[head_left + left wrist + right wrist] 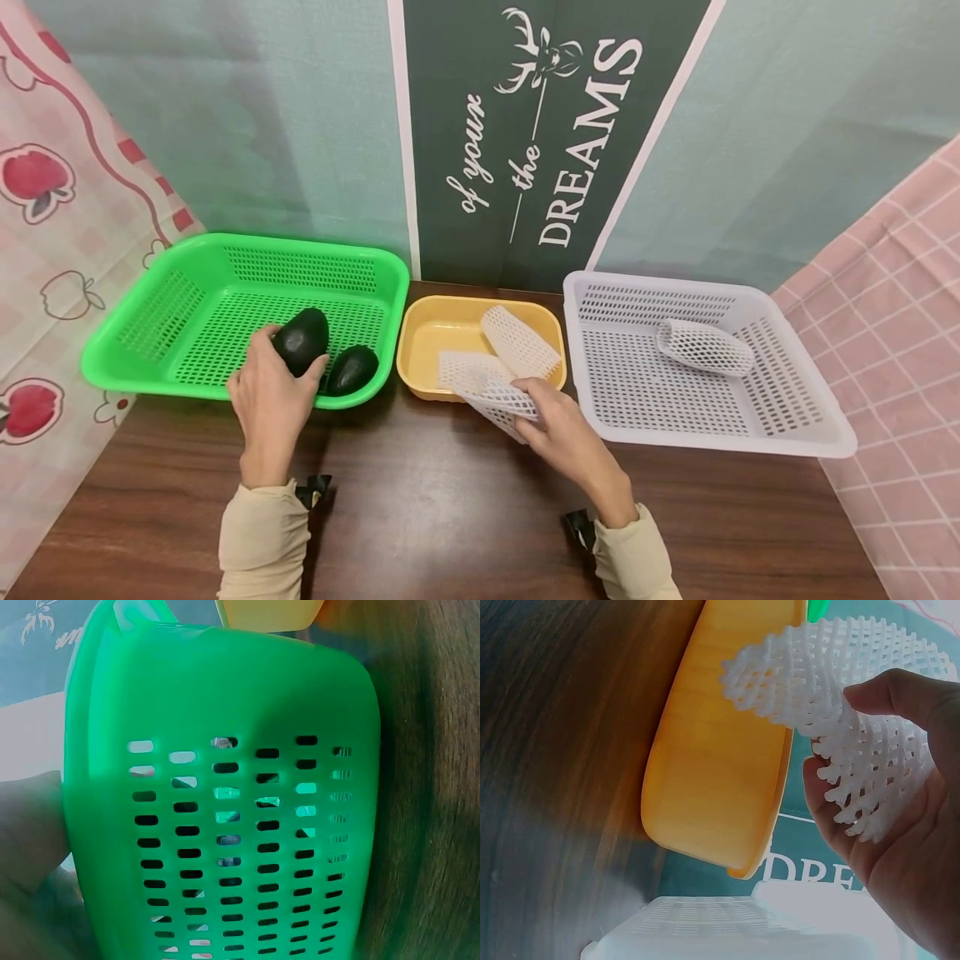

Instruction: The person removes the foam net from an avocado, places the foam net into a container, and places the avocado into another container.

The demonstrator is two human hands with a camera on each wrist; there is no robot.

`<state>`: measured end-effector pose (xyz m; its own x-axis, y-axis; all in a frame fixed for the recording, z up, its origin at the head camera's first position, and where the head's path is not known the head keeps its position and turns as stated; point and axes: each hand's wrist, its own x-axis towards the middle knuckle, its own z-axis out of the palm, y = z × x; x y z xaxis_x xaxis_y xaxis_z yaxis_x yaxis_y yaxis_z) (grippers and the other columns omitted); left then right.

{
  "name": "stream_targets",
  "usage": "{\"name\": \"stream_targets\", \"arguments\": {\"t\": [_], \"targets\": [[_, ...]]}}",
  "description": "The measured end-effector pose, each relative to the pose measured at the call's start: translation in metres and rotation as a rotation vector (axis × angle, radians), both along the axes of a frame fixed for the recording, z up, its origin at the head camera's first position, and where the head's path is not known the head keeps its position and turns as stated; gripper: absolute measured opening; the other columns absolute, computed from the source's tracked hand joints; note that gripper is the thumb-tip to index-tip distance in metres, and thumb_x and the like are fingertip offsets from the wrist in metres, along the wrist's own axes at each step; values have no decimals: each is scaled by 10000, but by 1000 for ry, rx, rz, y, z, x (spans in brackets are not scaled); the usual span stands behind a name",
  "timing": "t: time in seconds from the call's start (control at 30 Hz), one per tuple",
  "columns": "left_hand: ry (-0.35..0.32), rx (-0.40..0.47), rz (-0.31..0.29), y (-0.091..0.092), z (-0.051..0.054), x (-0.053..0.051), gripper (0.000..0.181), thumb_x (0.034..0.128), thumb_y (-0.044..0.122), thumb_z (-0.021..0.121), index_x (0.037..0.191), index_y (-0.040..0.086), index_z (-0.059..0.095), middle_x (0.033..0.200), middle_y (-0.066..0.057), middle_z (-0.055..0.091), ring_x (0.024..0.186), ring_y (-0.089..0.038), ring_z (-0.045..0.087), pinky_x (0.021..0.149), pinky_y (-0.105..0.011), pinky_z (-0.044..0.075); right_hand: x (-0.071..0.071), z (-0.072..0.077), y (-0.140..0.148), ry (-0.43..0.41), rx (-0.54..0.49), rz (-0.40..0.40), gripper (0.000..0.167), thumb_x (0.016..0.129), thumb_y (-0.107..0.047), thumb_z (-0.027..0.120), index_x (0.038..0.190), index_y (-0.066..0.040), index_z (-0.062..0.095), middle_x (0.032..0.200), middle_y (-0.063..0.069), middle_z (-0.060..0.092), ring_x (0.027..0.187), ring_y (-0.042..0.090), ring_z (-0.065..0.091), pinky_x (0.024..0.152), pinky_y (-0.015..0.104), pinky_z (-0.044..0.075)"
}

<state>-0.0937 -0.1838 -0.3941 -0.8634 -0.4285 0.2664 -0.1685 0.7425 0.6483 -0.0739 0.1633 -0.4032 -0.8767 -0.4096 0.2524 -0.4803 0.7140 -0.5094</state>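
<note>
My left hand [273,387] grips a dark, smooth avocado [302,342] over the front of the green basket [112,367]. A second avocado [352,370] lies in that basket's front right corner. In the left wrist view the basket's wall [225,690] hides most of the hand and the fruit. My right hand [558,429] pinches a white foam net sleeve [495,396] between thumb and fingers, above the front rim of the yellow tray [423,333]. The right wrist view shows this foam net [810,682] with its mesh spread. Another foam net [519,342] leans inside the tray.
At the right stands a white basket [660,417] holding one bulging foam net [705,347]; its contents cannot be made out. The three containers stand side by side on a brown wooden table [442,500]. A printed cloth [495,167] hangs behind them.
</note>
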Motion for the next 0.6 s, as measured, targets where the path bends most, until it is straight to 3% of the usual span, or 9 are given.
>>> {"name": "stream_targets", "arguments": {"t": [0.2, 0.43, 0.6], "targets": [[-55, -22, -28, 3, 1, -1, 679, 787, 284, 838, 1336, 47, 516, 1178, -259, 656, 999, -486, 588, 942, -587, 331, 0, -1, 0, 1, 5, 0, 424, 797, 21, 738, 1190, -43, 593, 1105, 97, 696, 989, 184, 666, 808, 377, 577], [-96, -40, -33, 6, 2, -1, 705, 781, 335, 836, 1339, 42, 521, 1142, -283, 664, 977, -495, 568, 961, -578, 317, 0, 0, -1, -1, 1, -3, 421, 799, 25, 734, 1190, -39, 592, 1099, 100, 695, 982, 189, 666, 808, 383, 577], [-116, -51, -28, 7, 2, -1, 694, 805, 348, 812, 1361, 62, 513, 1229, -282, 619, 1027, -503, 534, 944, -592, 316, -1, 0, -1, 35, -22, -3, 434, 801, 30, 732, 1206, -20, 586, 1125, 118, 681, 1003, 206, 664, 824, 395, 574]]}}
